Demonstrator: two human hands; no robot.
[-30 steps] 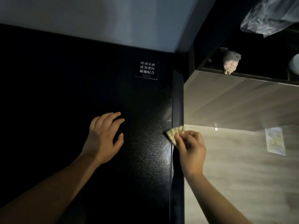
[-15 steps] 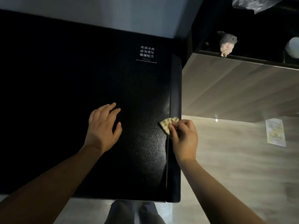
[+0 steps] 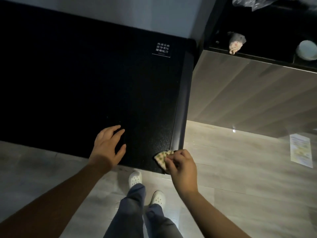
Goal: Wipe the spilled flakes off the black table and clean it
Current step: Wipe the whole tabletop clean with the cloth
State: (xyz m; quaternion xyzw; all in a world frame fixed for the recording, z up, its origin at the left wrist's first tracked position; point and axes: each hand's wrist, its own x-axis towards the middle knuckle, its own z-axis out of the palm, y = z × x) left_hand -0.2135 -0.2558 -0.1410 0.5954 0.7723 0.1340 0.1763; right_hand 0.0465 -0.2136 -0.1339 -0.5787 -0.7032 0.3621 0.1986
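The black table (image 3: 82, 86) fills the upper left of the head view, with a white-lettered sticker (image 3: 161, 49) near its far right corner. My left hand (image 3: 107, 147) rests flat on the table's near edge, fingers spread. My right hand (image 3: 181, 163) pinches a small yellowish patterned cloth (image 3: 161, 157) at the table's near right corner. The room is dim, and I can make out no flakes beyond a few faint specks on the dark surface.
A wood-fronted cabinet (image 3: 248, 93) stands right of the table, with a crumpled rag (image 3: 235, 42) and a pale round object (image 3: 307, 49) on its dark top. A paper sheet (image 3: 301, 152) lies on the light floor. My legs and white shoes (image 3: 135, 178) stand below the table's edge.
My right hand has drawn the cloth along the table's right edge toward me, down to the near corner. My view has pulled back, showing the floor and my feet. The left hand stays flat.
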